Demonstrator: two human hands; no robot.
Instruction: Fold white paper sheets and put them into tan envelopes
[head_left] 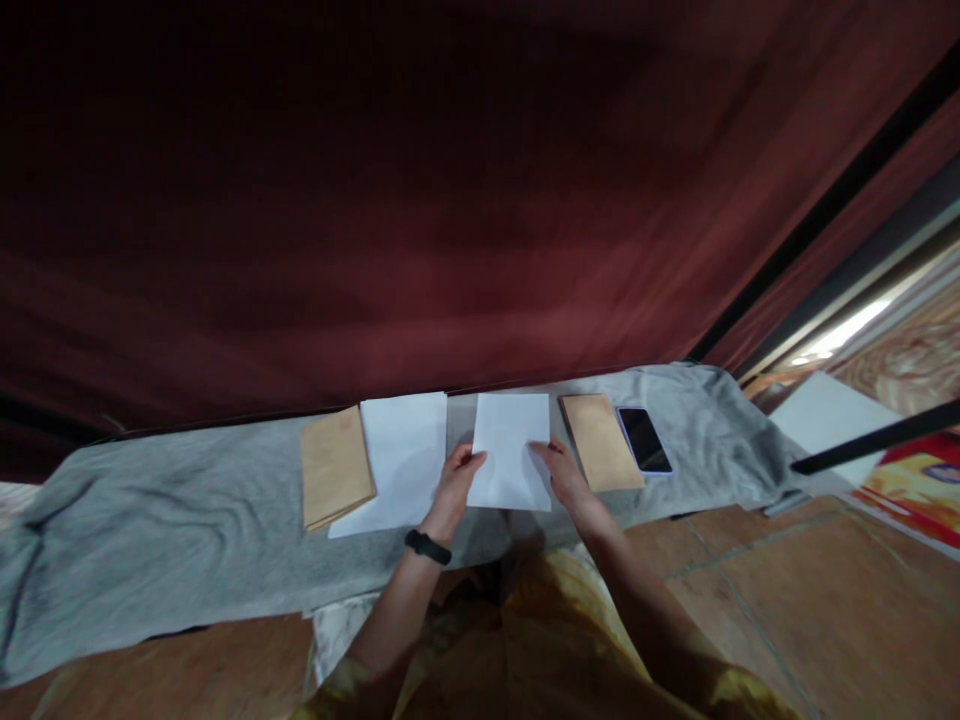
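A white sheet of paper lies in the middle of a grey cloth. My left hand pinches its left edge, thumb on top, with a black band on the wrist. My right hand grips the sheet's right edge near the lower corner. Left of it rests a stack of white paper, and further left a pile of brown envelopes. On the right sits another brown envelope, with a dark phone beside it.
A dark red curtain hangs right behind the cloth. Orange floor tiles spread at the right. A white board and a black bar lie at the far right. My yellow clothing fills the bottom.
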